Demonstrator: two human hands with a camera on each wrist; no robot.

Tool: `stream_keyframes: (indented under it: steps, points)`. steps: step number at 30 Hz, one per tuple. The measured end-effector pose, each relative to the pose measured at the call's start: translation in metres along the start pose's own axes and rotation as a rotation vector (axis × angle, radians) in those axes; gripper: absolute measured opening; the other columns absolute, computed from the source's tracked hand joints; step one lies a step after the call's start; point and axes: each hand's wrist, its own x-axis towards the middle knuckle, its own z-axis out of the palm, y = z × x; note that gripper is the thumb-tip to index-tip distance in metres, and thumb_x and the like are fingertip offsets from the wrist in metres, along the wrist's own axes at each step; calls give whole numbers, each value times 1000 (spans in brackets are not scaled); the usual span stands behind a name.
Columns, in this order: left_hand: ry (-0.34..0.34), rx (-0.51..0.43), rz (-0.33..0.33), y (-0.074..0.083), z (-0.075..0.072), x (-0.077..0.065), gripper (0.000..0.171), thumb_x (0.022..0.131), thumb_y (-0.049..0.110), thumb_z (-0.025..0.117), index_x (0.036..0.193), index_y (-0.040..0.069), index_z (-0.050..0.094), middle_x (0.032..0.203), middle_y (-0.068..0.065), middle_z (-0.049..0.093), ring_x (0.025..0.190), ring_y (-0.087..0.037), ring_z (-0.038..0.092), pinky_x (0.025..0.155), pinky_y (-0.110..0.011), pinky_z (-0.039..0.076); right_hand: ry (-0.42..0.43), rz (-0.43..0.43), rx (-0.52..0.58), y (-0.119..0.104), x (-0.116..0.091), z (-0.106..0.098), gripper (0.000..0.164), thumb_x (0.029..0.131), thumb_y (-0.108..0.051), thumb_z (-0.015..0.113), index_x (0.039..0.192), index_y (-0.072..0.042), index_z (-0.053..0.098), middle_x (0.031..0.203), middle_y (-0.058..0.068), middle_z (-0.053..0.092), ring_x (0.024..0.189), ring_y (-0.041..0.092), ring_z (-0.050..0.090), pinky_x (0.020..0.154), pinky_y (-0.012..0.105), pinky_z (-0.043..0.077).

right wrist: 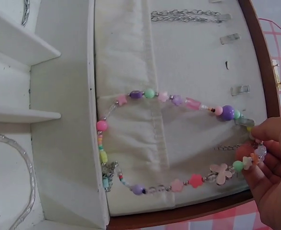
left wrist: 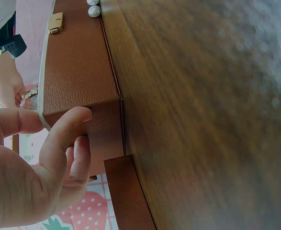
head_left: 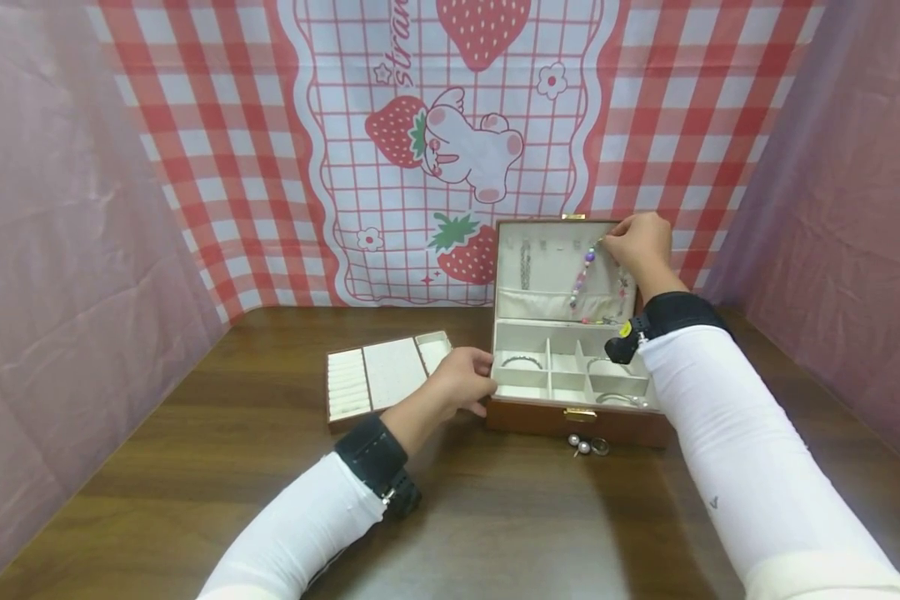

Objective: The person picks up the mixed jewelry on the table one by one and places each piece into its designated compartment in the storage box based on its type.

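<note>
A brown jewelry box (head_left: 615,427) with a cream lining stands with its lid (head_left: 555,237) raised. My right hand (head_left: 640,250) pinches a colourful beaded necklace (right wrist: 193,181) at the lid's upper right. The necklace hangs in a loop against the lining, one side passing by a small metal hook (right wrist: 244,121); whether it is caught there I cannot tell. A silver chain (right wrist: 188,16) hangs from another hook. At the box's near left corner my left hand (head_left: 461,382) grips the side wall, with one finger at the rim and others against the outer leather.
Left of the box lies a tray (head_left: 393,367) with ring rolls and flat sections. Pearl earrings (head_left: 579,444) and a ring (head_left: 600,447) lie before the box's front. Silver bracelets (head_left: 521,362) sit in its compartments. A strawberry-patterned cloth (head_left: 450,167) hangs behind.
</note>
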Motion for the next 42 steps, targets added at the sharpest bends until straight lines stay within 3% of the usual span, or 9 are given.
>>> stream_keyframes:
  steps: [9, 15, 21, 29, 33, 36, 39, 42]
  points:
    - [2, 5, 1, -1, 1, 1, 53, 81, -11, 58, 134, -10, 48, 122, -26, 53, 95, -34, 64, 57, -32, 60, -37, -24, -42, 6, -2, 4, 30, 91, -21, 62, 101, 7, 65, 102, 25, 62, 96, 38, 53, 82, 50, 49]
    - [8, 12, 3, 0, 1, 1, 53, 82, -11, 57, 134, -10, 48, 122, -26, 52, 95, -34, 64, 57, -31, 60, -49, -24, -70, 9, -6, 5, 33, 89, -23, 63, 105, 5, 55, 104, 26, 58, 98, 41, 52, 88, 54, 45]
    - [1, 8, 6, -1, 0, 1, 53, 82, -11, 57, 134, -10, 48, 126, -28, 51, 96, -34, 64, 58, -31, 60, -89, 8, -46, 11, -10, 6, 41, 91, -24, 63, 114, 7, 50, 106, 25, 55, 98, 40, 51, 86, 53, 47]
    - [-8, 5, 2, -2, 0, 1, 53, 82, -10, 56, 135, -9, 48, 123, -25, 52, 93, -33, 65, 59, -32, 61, -119, -66, -99, 20, -15, 3, 36, 90, -24, 65, 101, 10, 59, 102, 28, 59, 92, 40, 54, 77, 53, 50]
    - [-7, 4, 0, -2, 0, 1, 54, 82, -10, 56, 135, -9, 47, 125, -26, 52, 92, -32, 65, 59, -31, 61, -134, -133, -128, 23, -15, -1, 31, 86, -21, 67, 91, 9, 64, 89, 25, 63, 82, 38, 55, 70, 50, 50]
    - [-5, 5, 1, -2, 0, 1, 54, 82, -10, 56, 135, -9, 47, 126, -27, 51, 93, -33, 65, 59, -31, 60, -235, -164, -180, 24, -13, -7, 25, 85, -18, 64, 83, 7, 65, 73, 17, 64, 70, 32, 59, 62, 43, 50]
    - [-10, 7, 1, -2, 0, 1, 54, 82, -10, 56, 136, -9, 47, 127, -27, 50, 92, -32, 65, 59, -31, 60, -444, -123, -177, 23, -13, -12, 21, 86, -12, 60, 81, 8, 63, 64, 11, 60, 60, 25, 60, 57, 37, 52]
    - [-12, 8, 1, -2, 0, 1, 54, 83, -10, 56, 136, -9, 47, 126, -27, 50, 91, -32, 65, 59, -31, 60, -656, -63, -151, 23, -15, -14, 17, 86, -8, 60, 82, 9, 62, 66, 10, 58, 60, 24, 62, 59, 37, 58]
